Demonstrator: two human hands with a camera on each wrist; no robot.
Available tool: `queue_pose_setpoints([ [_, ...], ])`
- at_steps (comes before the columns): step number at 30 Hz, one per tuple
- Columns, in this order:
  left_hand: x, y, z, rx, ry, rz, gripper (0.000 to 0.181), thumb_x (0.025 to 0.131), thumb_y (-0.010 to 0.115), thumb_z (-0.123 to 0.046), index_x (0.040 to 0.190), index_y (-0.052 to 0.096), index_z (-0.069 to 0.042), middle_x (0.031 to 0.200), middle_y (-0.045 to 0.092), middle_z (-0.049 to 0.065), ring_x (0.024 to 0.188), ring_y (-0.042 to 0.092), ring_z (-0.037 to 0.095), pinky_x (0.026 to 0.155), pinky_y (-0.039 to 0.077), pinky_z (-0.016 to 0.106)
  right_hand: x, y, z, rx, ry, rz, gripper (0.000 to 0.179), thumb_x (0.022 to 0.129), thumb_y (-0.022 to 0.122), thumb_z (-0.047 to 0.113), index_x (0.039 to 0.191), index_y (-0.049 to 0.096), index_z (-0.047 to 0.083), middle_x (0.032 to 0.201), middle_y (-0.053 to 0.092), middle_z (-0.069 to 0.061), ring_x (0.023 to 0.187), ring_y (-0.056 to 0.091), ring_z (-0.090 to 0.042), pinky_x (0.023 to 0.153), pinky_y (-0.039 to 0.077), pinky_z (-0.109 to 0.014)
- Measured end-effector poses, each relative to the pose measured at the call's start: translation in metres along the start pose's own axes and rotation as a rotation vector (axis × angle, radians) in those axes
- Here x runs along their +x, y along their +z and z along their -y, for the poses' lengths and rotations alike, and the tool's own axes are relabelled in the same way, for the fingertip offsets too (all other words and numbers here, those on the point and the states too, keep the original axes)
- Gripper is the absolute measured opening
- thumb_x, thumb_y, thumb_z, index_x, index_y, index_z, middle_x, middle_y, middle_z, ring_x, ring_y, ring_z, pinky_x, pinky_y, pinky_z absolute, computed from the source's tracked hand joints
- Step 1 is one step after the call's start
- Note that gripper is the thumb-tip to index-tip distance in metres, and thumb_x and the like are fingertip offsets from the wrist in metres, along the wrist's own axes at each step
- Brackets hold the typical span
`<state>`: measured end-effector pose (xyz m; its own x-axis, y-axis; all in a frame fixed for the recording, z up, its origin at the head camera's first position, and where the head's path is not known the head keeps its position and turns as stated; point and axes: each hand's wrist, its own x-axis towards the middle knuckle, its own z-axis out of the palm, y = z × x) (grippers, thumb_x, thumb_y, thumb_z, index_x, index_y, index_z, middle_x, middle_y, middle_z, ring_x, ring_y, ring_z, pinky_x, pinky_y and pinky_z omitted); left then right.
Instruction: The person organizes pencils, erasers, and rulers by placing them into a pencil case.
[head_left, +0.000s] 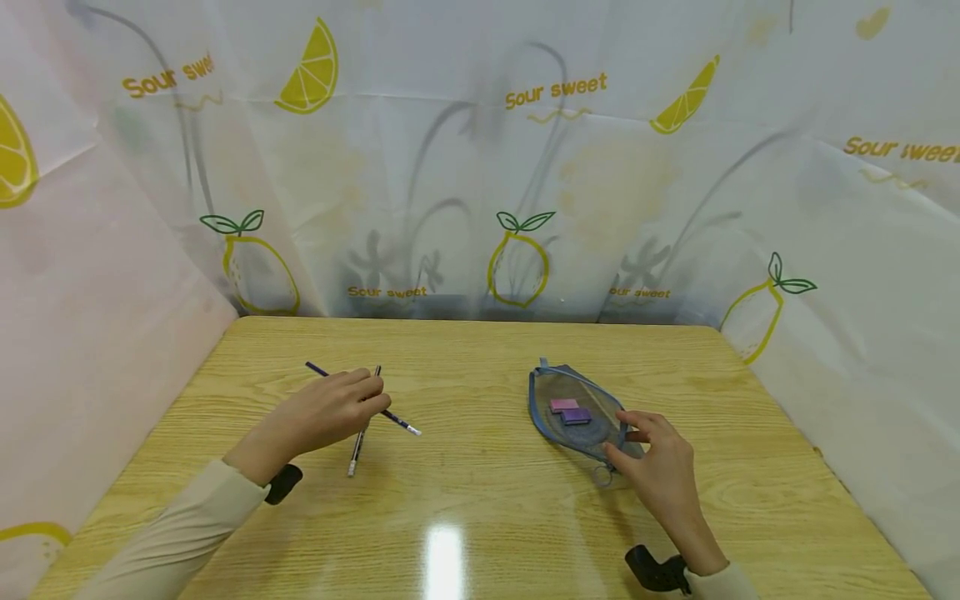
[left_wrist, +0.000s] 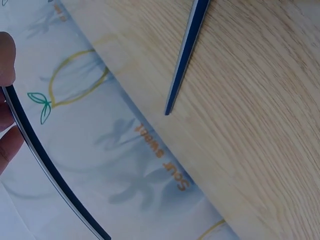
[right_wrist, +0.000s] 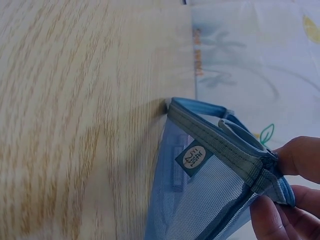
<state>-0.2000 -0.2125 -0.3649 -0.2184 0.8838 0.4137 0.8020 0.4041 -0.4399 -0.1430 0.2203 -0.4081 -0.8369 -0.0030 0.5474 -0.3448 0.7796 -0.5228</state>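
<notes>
My left hand (head_left: 341,406) pinches a dark pencil (left_wrist: 55,172) between thumb and fingers over the left part of the table. A second dark pencil (left_wrist: 186,55) is beside it in the left wrist view. From the head the two look crossed, white ends toward me, partly covered by the hand. On the right, my right hand (head_left: 660,458) pinches the near edge of a blue mesh zip pouch (right_wrist: 215,185), whose mouth gapes. Inside it are a small pink block (head_left: 564,405) and a purple block (head_left: 576,416); their kind is unclear.
Everything is on a wood-grain table (head_left: 465,400). White sheeting (head_left: 420,167) printed with lemons surrounds the back and sides. A ring pull (head_left: 603,476) hangs at the pouch's near end.
</notes>
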Motion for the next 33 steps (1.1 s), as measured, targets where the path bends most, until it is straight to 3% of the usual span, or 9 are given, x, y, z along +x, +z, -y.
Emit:
queue_pose_setpoints([
  [3, 0.003, -0.001, -0.001, 0.010, 0.008, 0.008, 0.009, 0.088, 0.054, 0.004, 0.082, 0.055, -0.003, 0.076, 0.046, 0.005, 0.064, 0.042, 0.017, 0.054, 0.038, 0.026, 0.000, 0.000, 0.001, 0.003, 0.002, 0.000, 0.043, 0.065, 0.087, -0.001, 0.104, 0.071, -0.004, 0.103, 0.065, -0.017, 0.074, 0.068, -0.028, 0.053, 0.054, -0.034],
  [6, 0.006, -0.002, -0.002, 0.006, 0.007, 0.010, 0.027, 0.068, 0.075, 0.006, 0.083, 0.055, -0.003, 0.077, 0.045, 0.005, 0.065, 0.043, 0.018, 0.055, 0.039, 0.026, 0.000, 0.000, 0.001, 0.004, -0.001, -0.003, 0.042, 0.065, 0.087, -0.002, 0.104, 0.071, -0.004, 0.103, 0.065, -0.017, 0.073, 0.068, -0.028, 0.053, 0.054, -0.036],
  [10, 0.013, -0.002, -0.004, 0.001, 0.017, -0.022, 0.011, 0.088, 0.051, 0.004, 0.082, 0.054, -0.003, 0.075, 0.044, 0.004, 0.063, 0.041, 0.017, 0.054, 0.038, 0.026, 0.000, -0.001, 0.002, -0.001, -0.006, -0.008, 0.042, 0.064, 0.087, -0.002, 0.104, 0.071, -0.004, 0.102, 0.065, -0.017, 0.073, 0.068, -0.028, 0.054, 0.054, -0.038],
  [14, 0.021, -0.002, -0.006, 0.006, 0.031, -0.057, 0.042, 0.099, 0.017, -0.004, 0.081, 0.055, -0.004, 0.075, 0.044, 0.004, 0.063, 0.040, 0.016, 0.054, 0.038, 0.025, 0.000, -0.001, 0.003, 0.000, -0.001, -0.003, 0.043, 0.065, 0.087, -0.002, 0.105, 0.071, -0.005, 0.102, 0.065, -0.017, 0.073, 0.068, -0.029, 0.057, 0.054, -0.042],
  [17, 0.025, -0.002, -0.008, 0.011, 0.034, -0.052, 0.026, 0.097, 0.035, -0.001, 0.083, 0.056, -0.005, 0.077, 0.046, 0.004, 0.064, 0.042, 0.017, 0.056, 0.040, 0.026, 0.000, -0.001, 0.004, -0.004, 0.005, 0.002, 0.043, 0.065, 0.087, -0.001, 0.105, 0.071, -0.005, 0.102, 0.064, -0.018, 0.074, 0.068, -0.030, 0.059, 0.054, -0.046],
  [20, 0.029, -0.002, -0.009, 0.005, 0.032, -0.045, 0.007, 0.085, 0.058, 0.002, 0.084, 0.057, -0.005, 0.078, 0.047, 0.004, 0.065, 0.043, 0.017, 0.057, 0.041, 0.026, 0.000, -0.002, 0.004, -0.005, 0.004, 0.002, 0.044, 0.065, 0.086, -0.001, 0.106, 0.071, -0.006, 0.102, 0.064, -0.019, 0.074, 0.068, -0.030, 0.060, 0.053, -0.049],
  [24, 0.036, -0.002, -0.012, -0.003, 0.031, -0.051, 0.020, 0.073, 0.071, 0.004, 0.084, 0.057, -0.005, 0.078, 0.047, 0.004, 0.065, 0.042, 0.016, 0.056, 0.040, 0.025, 0.000, -0.001, 0.004, -0.003, 0.005, 0.002, 0.044, 0.065, 0.087, -0.001, 0.106, 0.071, -0.006, 0.103, 0.064, -0.018, 0.073, 0.068, -0.030, 0.060, 0.054, -0.048],
  [29, 0.043, -0.002, -0.016, -0.012, 0.036, -0.086, 0.025, 0.069, 0.076, 0.005, 0.084, 0.059, -0.006, 0.078, 0.048, 0.003, 0.064, 0.042, 0.015, 0.054, 0.038, 0.023, 0.000, -0.001, 0.003, -0.009, 0.001, -0.001, 0.044, 0.065, 0.087, -0.002, 0.106, 0.071, -0.006, 0.103, 0.064, -0.018, 0.074, 0.068, -0.030, 0.060, 0.054, -0.048],
  [33, 0.046, -0.001, -0.018, -0.024, 0.033, -0.109, 0.012, 0.088, 0.054, 0.004, 0.084, 0.058, -0.007, 0.079, 0.048, 0.002, 0.064, 0.041, 0.014, 0.053, 0.037, 0.024, 0.001, -0.002, 0.003, -0.006, -0.006, -0.002, 0.044, 0.065, 0.086, -0.002, 0.106, 0.070, -0.006, 0.104, 0.063, -0.019, 0.074, 0.068, -0.030, 0.060, 0.054, -0.048],
])
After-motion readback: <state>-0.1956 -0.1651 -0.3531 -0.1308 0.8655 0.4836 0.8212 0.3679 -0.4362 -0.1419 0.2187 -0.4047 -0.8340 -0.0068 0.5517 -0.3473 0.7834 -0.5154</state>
